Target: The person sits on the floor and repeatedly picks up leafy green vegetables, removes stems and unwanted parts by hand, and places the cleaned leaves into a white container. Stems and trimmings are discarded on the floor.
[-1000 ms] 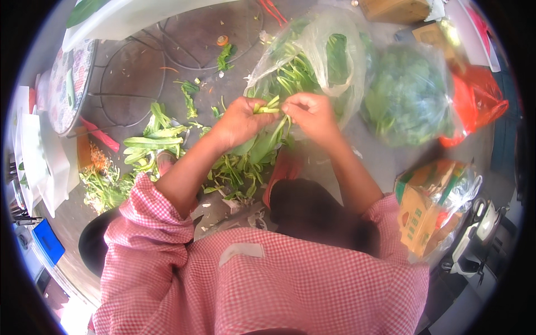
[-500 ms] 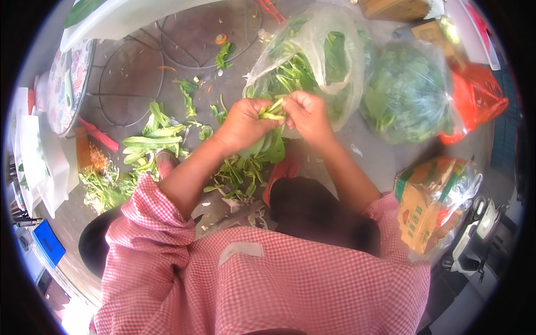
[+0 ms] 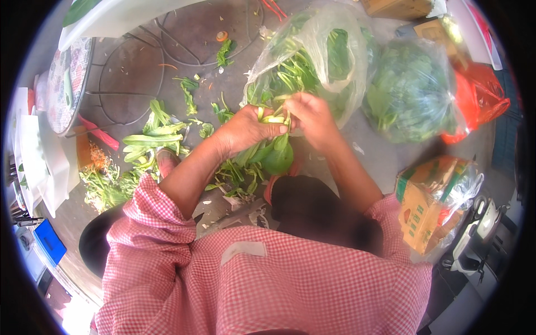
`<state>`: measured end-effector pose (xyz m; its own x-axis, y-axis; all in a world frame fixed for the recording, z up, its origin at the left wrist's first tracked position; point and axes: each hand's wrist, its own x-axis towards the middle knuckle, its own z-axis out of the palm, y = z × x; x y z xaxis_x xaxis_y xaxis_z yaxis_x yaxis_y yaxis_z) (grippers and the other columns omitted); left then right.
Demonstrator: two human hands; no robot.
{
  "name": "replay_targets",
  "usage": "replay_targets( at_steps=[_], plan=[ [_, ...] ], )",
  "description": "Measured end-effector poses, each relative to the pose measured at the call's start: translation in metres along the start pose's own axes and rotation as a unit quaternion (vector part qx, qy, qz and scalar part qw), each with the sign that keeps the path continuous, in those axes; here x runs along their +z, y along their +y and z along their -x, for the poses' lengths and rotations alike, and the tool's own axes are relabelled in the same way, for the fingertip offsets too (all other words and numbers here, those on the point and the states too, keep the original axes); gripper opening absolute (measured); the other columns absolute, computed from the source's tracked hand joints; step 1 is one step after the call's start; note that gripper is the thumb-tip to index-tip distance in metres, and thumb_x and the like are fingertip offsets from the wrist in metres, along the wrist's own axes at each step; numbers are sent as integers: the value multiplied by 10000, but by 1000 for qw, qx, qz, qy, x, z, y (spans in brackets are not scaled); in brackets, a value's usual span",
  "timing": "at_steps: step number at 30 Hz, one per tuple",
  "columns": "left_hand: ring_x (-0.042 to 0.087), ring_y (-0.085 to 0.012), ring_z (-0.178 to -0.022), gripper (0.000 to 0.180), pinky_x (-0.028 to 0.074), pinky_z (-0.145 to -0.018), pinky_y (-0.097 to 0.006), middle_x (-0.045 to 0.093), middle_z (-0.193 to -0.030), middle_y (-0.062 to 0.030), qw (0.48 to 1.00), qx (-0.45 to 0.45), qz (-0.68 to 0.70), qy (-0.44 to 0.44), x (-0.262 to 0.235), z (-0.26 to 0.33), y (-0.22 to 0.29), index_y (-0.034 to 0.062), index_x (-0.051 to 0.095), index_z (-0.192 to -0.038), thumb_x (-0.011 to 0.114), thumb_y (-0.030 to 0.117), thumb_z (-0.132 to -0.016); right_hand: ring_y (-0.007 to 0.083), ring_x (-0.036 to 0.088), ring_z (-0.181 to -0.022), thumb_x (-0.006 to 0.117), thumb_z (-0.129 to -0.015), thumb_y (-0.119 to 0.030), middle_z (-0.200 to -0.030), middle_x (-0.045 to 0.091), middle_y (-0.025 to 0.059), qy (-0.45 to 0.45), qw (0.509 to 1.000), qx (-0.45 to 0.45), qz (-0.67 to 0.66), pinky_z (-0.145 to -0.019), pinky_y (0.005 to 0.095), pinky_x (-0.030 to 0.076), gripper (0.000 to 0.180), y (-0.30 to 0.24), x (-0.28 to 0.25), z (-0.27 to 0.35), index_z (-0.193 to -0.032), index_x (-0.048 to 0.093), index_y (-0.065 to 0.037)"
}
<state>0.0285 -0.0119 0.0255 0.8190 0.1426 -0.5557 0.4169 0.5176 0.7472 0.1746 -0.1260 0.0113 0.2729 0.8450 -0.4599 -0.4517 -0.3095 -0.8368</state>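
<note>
My left hand point(image 3: 249, 130) is closed around a small bunch of leafy greens point(image 3: 277, 159), its pale stems pointing up and its broad leaves hanging below. Close beside it, my right hand point(image 3: 312, 117) pinches at the stem ends with thumb and forefinger. Just beyond both hands lies an open clear plastic bag point(image 3: 340, 84) with more green stalks and leaves inside. Beneath my left wrist, a heap of loose greens point(image 3: 237, 174) rests on the floor, partly hidden by my forearm and the held leaves.
A tied clear bag of greens point(image 3: 410, 92) stands at the right beside a red plastic bag point(image 3: 483, 97). Nearer is a cardboard box point(image 3: 419, 220). Leaf trimmings point(image 3: 153, 139) lie on the floor at left, near a wire stand point(image 3: 131, 92) and a round patterned seat point(image 3: 67, 84).
My hands have drawn slightly apart, and the right one has turned at the stems. More of the bunch's broad leaves now show hanging below my left hand.
</note>
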Motion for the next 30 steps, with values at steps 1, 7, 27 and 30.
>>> replay_targets(
  at_steps=[1,7,27,30],
  plan=[
    [577,-114,-827,296,458,-786,-258,659,-891,-32,1000,-2,-1,2,-1,0,-1,20,654,-1025,707,210,-803,82,522,-630,571,-885,-113,-776,591,26,-11,1000,14,-9,-594,214,442,106,1,-3,2,-925,574,-15],
    [573,-121,-799,293,457,-767,-278,667,-875,-42,985,-24,-167,35,-3,9,17,24,660,-1024,705,209,-802,79,546,-661,596,-843,-35,-774,606,22,-96,993,21,63,-594,211,443,66,-1,-4,4,-904,588,-11],
    [600,-173,-771,248,473,-735,-321,652,-805,-116,963,79,-219,138,8,-3,-26,24,623,-1020,633,181,-828,78,542,-551,659,-831,-106,-676,599,25,131,991,6,31,-519,212,454,98,20,13,2,-801,592,-40],
    [574,-131,-733,220,469,-706,-289,644,-787,-74,974,54,-166,148,14,-5,-29,30,621,-1024,613,154,-842,79,542,-554,655,-834,-101,-678,599,24,111,994,12,9,-521,215,452,99,21,14,2,-794,586,-42]
  ],
)
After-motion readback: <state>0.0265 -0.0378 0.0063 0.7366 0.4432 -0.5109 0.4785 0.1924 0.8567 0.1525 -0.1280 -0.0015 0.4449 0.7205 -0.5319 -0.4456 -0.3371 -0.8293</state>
